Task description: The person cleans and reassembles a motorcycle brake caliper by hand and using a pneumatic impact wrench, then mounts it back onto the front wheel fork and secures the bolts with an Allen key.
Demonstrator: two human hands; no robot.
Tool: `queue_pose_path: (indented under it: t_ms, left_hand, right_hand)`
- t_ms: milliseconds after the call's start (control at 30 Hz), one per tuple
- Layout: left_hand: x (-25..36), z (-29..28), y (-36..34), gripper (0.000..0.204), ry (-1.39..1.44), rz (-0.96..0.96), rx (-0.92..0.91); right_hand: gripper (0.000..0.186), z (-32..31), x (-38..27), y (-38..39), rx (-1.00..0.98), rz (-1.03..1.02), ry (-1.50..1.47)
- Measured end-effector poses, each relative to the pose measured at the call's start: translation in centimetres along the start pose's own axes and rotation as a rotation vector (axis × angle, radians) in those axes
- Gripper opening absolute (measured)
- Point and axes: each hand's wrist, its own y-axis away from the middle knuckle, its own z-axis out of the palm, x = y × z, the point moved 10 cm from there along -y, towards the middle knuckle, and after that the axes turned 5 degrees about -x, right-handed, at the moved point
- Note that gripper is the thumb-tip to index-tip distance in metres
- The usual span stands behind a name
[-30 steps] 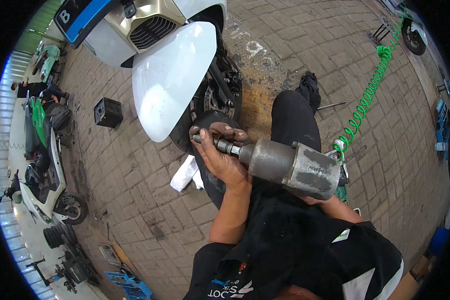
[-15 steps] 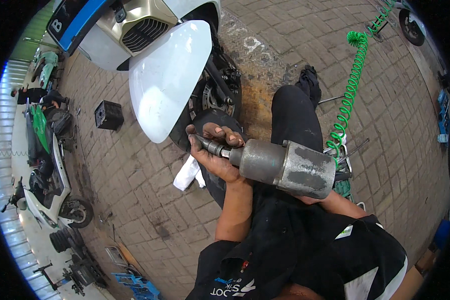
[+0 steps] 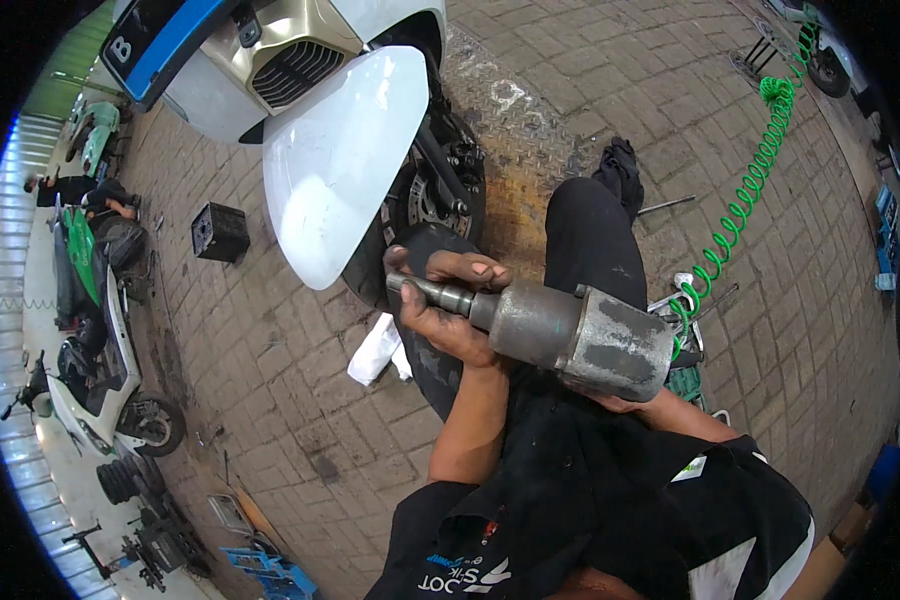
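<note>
A large grey air impact wrench [image 3: 545,325], its paint worn, lies across my lap with its nose pointing left. At that nose my left hand [image 3: 450,330] curls around a slim dark socket [image 3: 435,293], thumb and fingers closed on it. The socket now sits right up against the wrench's nose. Under the rear of the wrench, my right hand [image 3: 615,403] supports it; most of its fingers and the handle are hidden by the tool body. A coiled green air hose [image 3: 735,225] runs from behind the wrench toward the upper right.
Ahead stands a scooter with a white front fender [image 3: 345,165] and a front wheel [image 3: 440,200]. A black crate [image 3: 219,231], a white cloth [image 3: 373,350] and a dark cloth [image 3: 620,175] lie on the paving. More scooters [image 3: 100,350] stand at the left.
The socket has slid onto the wrench's drive, covering the bright shank that showed before. My left hand has shifted slightly right and down. The green hose has swung to the right.
</note>
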Motion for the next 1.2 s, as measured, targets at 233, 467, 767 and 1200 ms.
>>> queue_pose_path:
  t_ms: [233, 467, 767, 1200]
  left_hand:
    - [-9.6, -4.4, -0.2, 0.054, -0.138, -0.49, 0.149]
    - [-20.8, -8.8, -3.5, 0.052, -0.055, -0.584, 0.372]
    - [-23.7, -15.4, -7.5, 0.056, -0.112, -0.553, 0.637]
    - [-24.0, -21.6, -9.8, 0.053, -0.06, -0.47, 0.629]
  right_hand:
    - [0.04, -9.9, 2.7, -6.5, 0.115, 0.054, -0.011]
    - [0.053, -9.6, 15.3, -7.4, 0.304, 0.58, -0.752]
    - [0.055, -4.4, 25.8, -11.0, 0.289, 0.643, -0.818]
    - [0.062, 1.7, 31.4, -13.4, 0.207, 0.447, -0.664]
